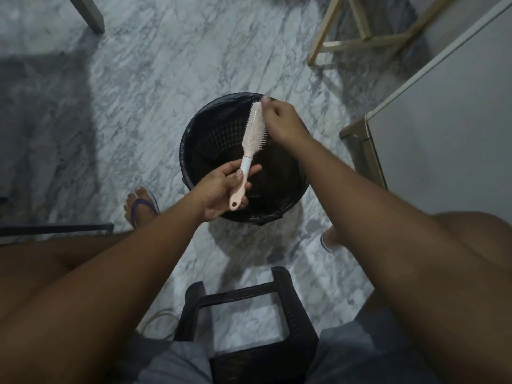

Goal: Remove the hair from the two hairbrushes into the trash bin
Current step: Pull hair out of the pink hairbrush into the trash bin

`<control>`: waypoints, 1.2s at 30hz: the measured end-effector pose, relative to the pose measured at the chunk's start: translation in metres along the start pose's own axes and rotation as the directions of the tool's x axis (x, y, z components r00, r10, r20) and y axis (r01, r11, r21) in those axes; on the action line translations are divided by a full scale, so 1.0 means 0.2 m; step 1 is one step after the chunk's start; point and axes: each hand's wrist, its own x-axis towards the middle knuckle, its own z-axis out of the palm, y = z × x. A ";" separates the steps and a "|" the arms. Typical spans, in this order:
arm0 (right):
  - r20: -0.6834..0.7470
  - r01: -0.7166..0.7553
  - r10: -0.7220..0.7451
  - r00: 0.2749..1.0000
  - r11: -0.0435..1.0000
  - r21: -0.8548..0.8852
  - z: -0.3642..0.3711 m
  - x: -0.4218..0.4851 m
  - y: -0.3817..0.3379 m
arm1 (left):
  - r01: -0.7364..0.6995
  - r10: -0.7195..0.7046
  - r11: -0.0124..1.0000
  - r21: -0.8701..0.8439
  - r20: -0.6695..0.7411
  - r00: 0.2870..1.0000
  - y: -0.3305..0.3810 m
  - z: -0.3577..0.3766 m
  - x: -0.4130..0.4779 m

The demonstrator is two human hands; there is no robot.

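A dark stool point(249, 328) stands nearest, between the knees, on the grey marbled floor point(124, 92). Beyond it the left hand point(221, 189) is clamped on the handle of a pink hairbrush point(250, 142) over the black-lined trash bin point(194, 128). The right hand point(282, 120) is pinched shut at the brush's tip. Farther off are a wooden frame point(360, 42) and a white cabinet point(443, 120).

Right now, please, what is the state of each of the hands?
Left hand: closed around the handle of the pink hairbrush, over the trash bin.
Right hand: fingers pinched together at the brush tip; whether they hold hair cannot be told.
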 end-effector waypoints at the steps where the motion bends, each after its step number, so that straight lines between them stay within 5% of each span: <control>1: -0.035 0.051 -0.057 0.998 0.986 -0.157 0.00 0.01 0.01 | 0.007 -0.007 1.000 0.000 0.004 1.000 0.00 0.01 0.00; 4: -0.037 0.071 -0.094 0.995 0.913 -0.401 -0.01 0.05 0.01 | 0.018 -0.018 1.000 -0.020 0.006 1.000 -0.02 0.02 0.00; 11: -0.022 0.049 -0.063 0.998 0.916 -0.399 -0.02 0.05 0.00 | -0.012 0.012 0.999 -0.036 -0.016 1.000 -0.02 -0.01 0.00; 18: -0.143 0.199 -0.210 0.967 0.976 -0.090 -0.06 0.01 -0.10 | -0.038 0.035 0.998 -0.049 -0.044 0.998 0.01 -0.02 -0.01; 26: -0.424 0.404 -0.262 0.867 0.868 0.290 -0.18 -0.02 -0.24 | -0.049 0.043 0.997 -0.068 -0.082 0.996 0.02 -0.03 -0.03; 28: -0.437 0.302 -0.192 0.878 0.932 0.198 -0.17 -0.02 -0.15 | -0.053 0.047 0.996 -0.066 -0.087 0.995 0.03 -0.03 -0.04; 30: -0.245 0.097 -0.128 0.961 0.986 -0.135 -0.16 -0.01 -0.02 | -0.059 0.053 0.996 -0.070 -0.088 0.995 0.04 -0.02 -0.04; 33: 0.190 -0.020 0.175 0.966 0.784 -0.621 -0.12 -0.07 0.11 | -0.063 0.057 0.996 -0.066 -0.081 0.995 0.05 -0.01 -0.03; 36: 0.156 -0.061 0.171 0.973 0.842 -0.537 -0.12 -0.13 0.10 | -0.065 0.061 0.996 -0.060 -0.075 0.995 0.05 -0.01 -0.03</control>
